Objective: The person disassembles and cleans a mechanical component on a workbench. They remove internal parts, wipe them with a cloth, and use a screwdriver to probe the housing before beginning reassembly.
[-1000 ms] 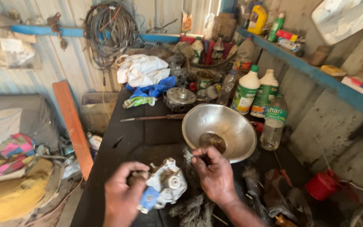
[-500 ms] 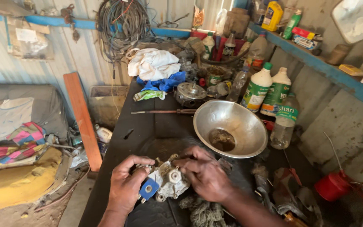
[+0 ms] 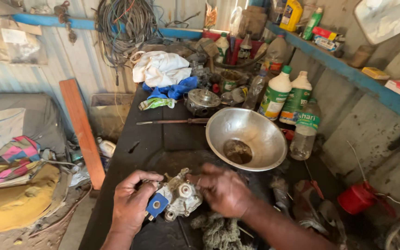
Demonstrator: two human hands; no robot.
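— Looking at the bench [image 3: 130, 139], where is the metal part [image 3: 179, 198] compared to the two hands?

— It lies between them, low on the bench, near the front edge. The left hand [image 3: 133, 203] is clenched around its left end, beside the blue piece [image 3: 156, 204]. The right hand [image 3: 223, 189] covers its right side from above, fingers bent onto it; I judge it is grasping, but the fingertips are hidden.

— And its long axis?

— Roughly left to right, from one grip to the other. Both hands touch it, so neither is nearer. The steel bowl [image 3: 248, 139] stands just behind the right hand
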